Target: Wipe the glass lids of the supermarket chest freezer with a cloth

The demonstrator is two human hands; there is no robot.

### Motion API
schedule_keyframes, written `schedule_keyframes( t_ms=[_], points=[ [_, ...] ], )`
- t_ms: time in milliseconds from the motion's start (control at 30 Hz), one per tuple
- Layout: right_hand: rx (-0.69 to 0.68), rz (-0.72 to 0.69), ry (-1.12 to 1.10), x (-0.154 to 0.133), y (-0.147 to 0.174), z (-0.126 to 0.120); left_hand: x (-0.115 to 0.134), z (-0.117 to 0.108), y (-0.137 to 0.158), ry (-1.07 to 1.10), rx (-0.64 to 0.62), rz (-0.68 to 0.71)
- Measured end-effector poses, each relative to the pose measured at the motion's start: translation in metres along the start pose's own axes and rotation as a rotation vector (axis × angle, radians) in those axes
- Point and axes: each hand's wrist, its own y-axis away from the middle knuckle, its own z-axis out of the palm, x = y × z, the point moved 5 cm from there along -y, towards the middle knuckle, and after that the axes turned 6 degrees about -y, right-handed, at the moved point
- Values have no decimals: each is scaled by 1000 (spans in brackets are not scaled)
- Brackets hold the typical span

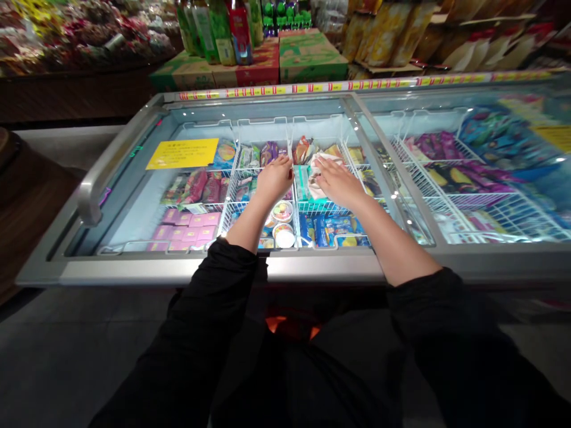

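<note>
A chest freezer with a glass sliding lid [129, 208] stands in front of me. My right hand [339, 181] lies on a pale cloth [319, 187], its fingers stretched over the cloth and pressing it to the glass. To the left of it, my left hand [275, 178] is at the lid with its fingers curled in; I see nothing in them. Below the glass, white wire baskets [229, 199] hold wrapped ice creams. Round white tubs [284, 235] and blue packets [336, 229] show beneath my forearms.
A yellow notice [182, 153] is on the lid's left part, near a grey handle [90, 202]. Price labels [307, 88] run along the back edge. Behind stand cartons [310, 56] and bottles [218, 32]. More baskets with purple packs [441, 145] are at the right.
</note>
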Motion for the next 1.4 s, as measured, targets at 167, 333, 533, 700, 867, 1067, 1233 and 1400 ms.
schedule_keyframes(
  t_ms=[167, 333, 533, 700, 867, 1067, 1233, 1400],
  points=[
    [43, 39, -12, -6, -15, 6, 21, -5, 24, 0, -25, 38],
    [-27, -130, -22, -17, 29, 4, 35, -14, 48, 3, 4, 27],
    [-24, -80, -7, 9, 56, -6, 49, -13, 67, 18, -13, 70],
    [1, -1, 7, 6, 42, -1, 56, -7, 68, 15, -27, 84],
    [-89, -130, 11, -14, 78, -2, 49, -2, 68, 14, -48, 76],
    [-138, -141, -15, 7, 103, -10, 49, 0, 69, 51, -22, 116],
    [-57, -31, -3, 5, 91, -2, 54, 4, 68, 59, 3, 158],
    [-110, -163, -35, -17, 121, -5, 54, 5, 70, 47, 20, 180]
  ],
)
